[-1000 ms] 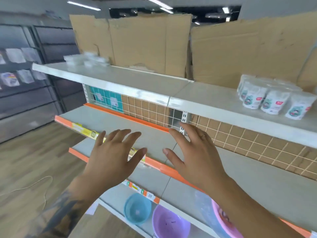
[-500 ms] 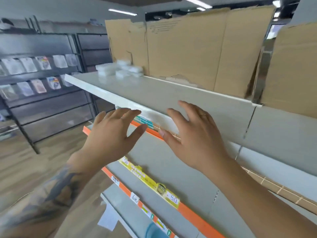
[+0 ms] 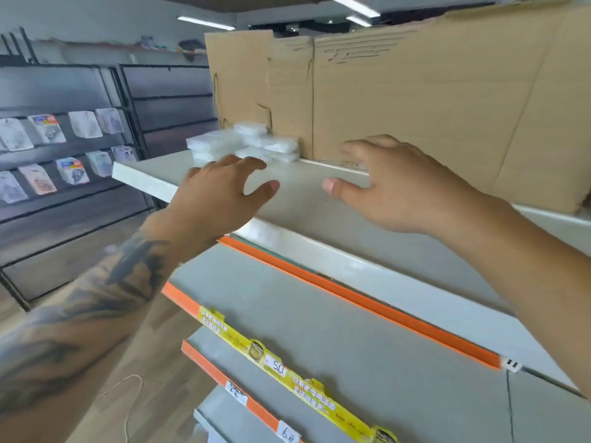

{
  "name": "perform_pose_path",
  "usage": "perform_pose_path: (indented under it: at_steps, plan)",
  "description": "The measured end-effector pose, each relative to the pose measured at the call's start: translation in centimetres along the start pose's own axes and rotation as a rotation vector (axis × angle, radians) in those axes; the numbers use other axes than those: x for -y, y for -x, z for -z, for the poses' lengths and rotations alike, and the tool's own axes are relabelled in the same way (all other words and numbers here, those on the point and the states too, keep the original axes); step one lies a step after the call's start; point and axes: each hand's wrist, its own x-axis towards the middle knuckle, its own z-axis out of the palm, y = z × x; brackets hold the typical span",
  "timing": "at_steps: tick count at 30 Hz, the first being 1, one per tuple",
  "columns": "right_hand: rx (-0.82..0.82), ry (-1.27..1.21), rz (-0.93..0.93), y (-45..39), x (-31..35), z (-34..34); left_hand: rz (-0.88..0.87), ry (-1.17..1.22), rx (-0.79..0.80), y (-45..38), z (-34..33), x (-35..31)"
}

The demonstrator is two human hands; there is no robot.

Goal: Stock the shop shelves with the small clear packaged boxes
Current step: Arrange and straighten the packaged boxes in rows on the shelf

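Observation:
Several small clear packaged boxes [image 3: 252, 143] lie in a loose stack at the far left end of the top shelf [image 3: 307, 199], against the cardboard backing. My left hand [image 3: 220, 193] hovers over the shelf's front edge just short of the stack, fingers spread and empty. My right hand [image 3: 396, 183] is raised over the shelf to the right of the boxes, open and holding nothing, close to the cardboard.
Large flattened cardboard sheets [image 3: 415, 100] stand along the back of the top shelf. Below are grey shelves with orange edges [image 3: 358, 298] and yellow price strips [image 3: 287, 369]. A dark rack with hanging packets [image 3: 64, 148] stands left, across a wooden floor.
The view has risen and swung left toward the top shelf. Both open hands moved up from the lower shelf level to over the top shelf, closer to the stack of clear boxes.

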Motion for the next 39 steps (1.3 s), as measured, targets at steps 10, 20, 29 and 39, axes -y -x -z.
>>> perform_pose_path:
  at_steps: [10,20,29,39]
  plan:
    - [0.127,0.024,-0.126,-18.0,3.6,-7.7,-0.143,-0.181,0.123,-17.2,-3.8,11.6]
    - [0.153,0.123,-0.203,-27.9,4.1,-13.8,-0.315,-0.226,0.283,-23.4,-7.7,14.1]
    - [0.038,0.094,-0.184,-30.2,3.7,-16.3,-0.43,-0.105,0.251,-24.0,-7.9,15.6]
    - [-0.016,-0.116,-0.262,-29.5,3.5,-15.7,-0.548,-0.058,0.303,-24.2,-6.3,16.2]
